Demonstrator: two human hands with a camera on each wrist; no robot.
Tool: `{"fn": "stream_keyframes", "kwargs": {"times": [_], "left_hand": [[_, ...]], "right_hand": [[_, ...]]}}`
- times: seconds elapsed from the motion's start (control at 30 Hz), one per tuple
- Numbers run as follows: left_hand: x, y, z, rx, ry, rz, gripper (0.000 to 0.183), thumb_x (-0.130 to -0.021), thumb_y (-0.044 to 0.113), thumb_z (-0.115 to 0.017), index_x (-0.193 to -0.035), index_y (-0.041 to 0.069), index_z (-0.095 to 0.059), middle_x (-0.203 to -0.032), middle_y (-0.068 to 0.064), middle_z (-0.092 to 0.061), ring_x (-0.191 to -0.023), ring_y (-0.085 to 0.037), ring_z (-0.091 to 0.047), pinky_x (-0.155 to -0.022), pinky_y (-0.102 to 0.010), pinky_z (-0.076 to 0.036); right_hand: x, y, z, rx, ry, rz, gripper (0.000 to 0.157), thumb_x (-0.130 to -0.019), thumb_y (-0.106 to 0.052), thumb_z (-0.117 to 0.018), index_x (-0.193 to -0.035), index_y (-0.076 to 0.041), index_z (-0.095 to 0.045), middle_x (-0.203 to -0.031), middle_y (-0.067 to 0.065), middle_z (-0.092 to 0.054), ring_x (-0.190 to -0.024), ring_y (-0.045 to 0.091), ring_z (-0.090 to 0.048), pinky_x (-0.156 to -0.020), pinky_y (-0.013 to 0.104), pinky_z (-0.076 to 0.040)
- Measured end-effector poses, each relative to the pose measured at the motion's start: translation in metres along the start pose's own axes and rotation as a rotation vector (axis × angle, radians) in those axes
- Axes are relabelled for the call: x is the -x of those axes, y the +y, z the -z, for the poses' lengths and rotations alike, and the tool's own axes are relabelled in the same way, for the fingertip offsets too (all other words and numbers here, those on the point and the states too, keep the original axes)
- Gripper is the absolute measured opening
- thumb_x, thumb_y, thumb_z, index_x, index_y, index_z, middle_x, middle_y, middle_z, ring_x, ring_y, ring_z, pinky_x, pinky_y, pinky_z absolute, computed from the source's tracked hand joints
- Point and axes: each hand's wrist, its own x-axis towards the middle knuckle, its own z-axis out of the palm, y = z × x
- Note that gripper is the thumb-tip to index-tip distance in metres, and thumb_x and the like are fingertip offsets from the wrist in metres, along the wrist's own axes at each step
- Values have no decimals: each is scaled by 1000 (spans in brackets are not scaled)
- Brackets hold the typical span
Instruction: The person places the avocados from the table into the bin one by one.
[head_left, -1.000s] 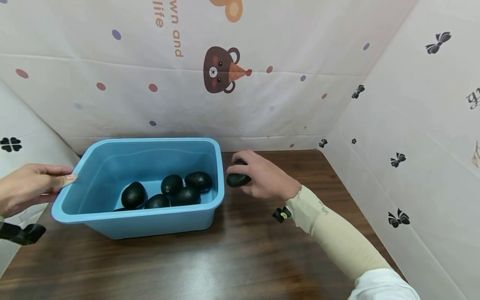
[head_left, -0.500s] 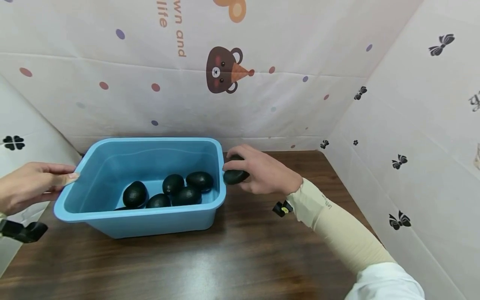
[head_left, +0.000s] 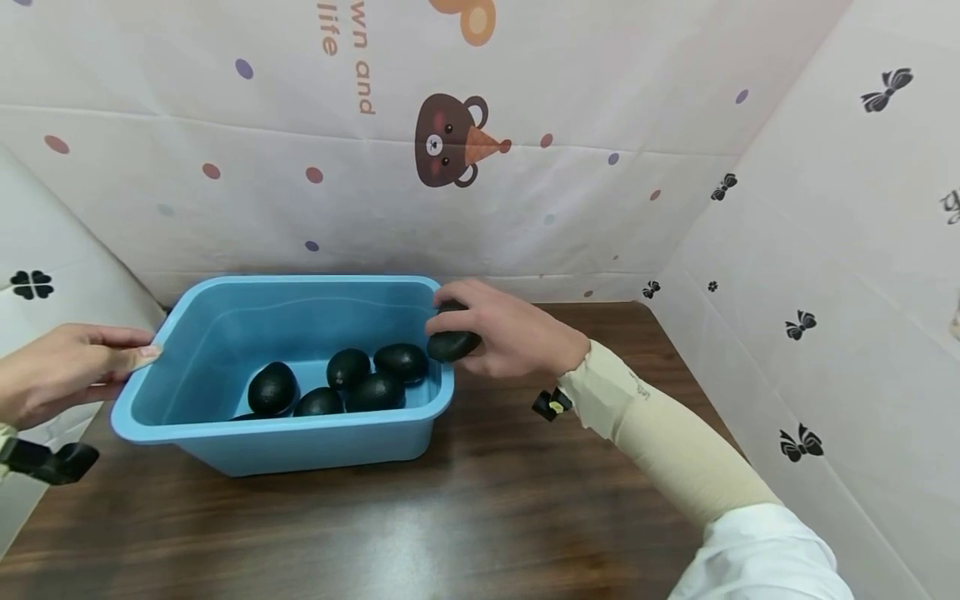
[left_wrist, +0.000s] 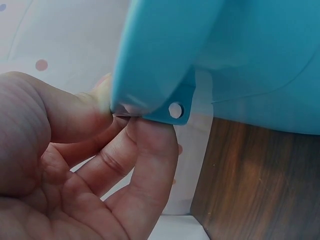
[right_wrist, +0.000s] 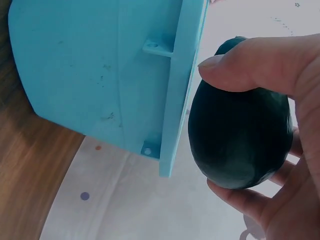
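A light blue plastic bin [head_left: 300, 432] stands on the table with several dark green avocados [head_left: 375, 391] lying on its floor. My left hand [head_left: 71, 371] pinches the bin's left rim between thumb and fingers; the left wrist view shows the bin's rim [left_wrist: 150, 55] in that pinch, beside a small tab with a hole. At the right rim my right hand [head_left: 510, 329] holds another avocado [head_left: 453, 345] over the edge. In the right wrist view this avocado [right_wrist: 240, 135] is gripped between thumb and fingers, just above the bin's outer wall [right_wrist: 90, 65].
The dark wood table [head_left: 525, 500] extends in front and to the right of the bin. A white printed sheet [head_left: 300, 208] with a bear and dots rises behind, close to the bin's back. Another white sheet with bows [head_left: 825, 250] borders the right side.
My right hand has lifted the avocado and carried it left, from beside the bin to over its right rim. The left hand keeps its pinch on the left rim.
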Motion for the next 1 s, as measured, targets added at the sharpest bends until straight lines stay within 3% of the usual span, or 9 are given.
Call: {"fn": "stream_keyframes", "kwargs": {"times": [0.3, 0.53, 0.67, 1.0], "left_hand": [[-3, -3, 0, 5, -3, 4, 67, -112, 26, -47, -151, -23, -24, -113, -24, -72, -88, -20, -71, -83, -50, -66], [-3, -3, -1, -6, 0, -5, 68, -112, 28, -46, -151, -23, -23, -126, -42, -61, -88, -20, -71, -83, -52, -66], [-2, -2, -1, -9, 5, -7, 68, -112, 29, -46, -151, -23, -23, -131, -45, -56, -88, -20, -71, -84, -52, -66], [-2, -4, -1, 4, 18, -8, 68, -112, 28, -47, -151, -22, -23, -135, -47, -52, -88, -20, -71, -83, -51, -66]], "right_hand": [[-21, -3, 0, -1, -29, 12, 39, -90, -19, -79, -127, -24, -71, -134, 5, -58, -122, 20, -51, -103, 36, -55], [-37, -8, 2, -5, -57, -1, 40, -91, -19, -77, -129, -28, -70, -138, 0, -56, -125, 15, -48, -104, 28, -53], [-47, -11, 4, -2, -86, -13, 41, -93, -22, -76, -131, -32, -68, -141, -3, -54, -128, 12, -46, -107, 23, -50], [-75, -17, 6, -43, -118, 85, 40, -93, -19, -76, -132, -24, -68, -138, 3, -53, -126, 17, -45, -108, 29, -48]]}}
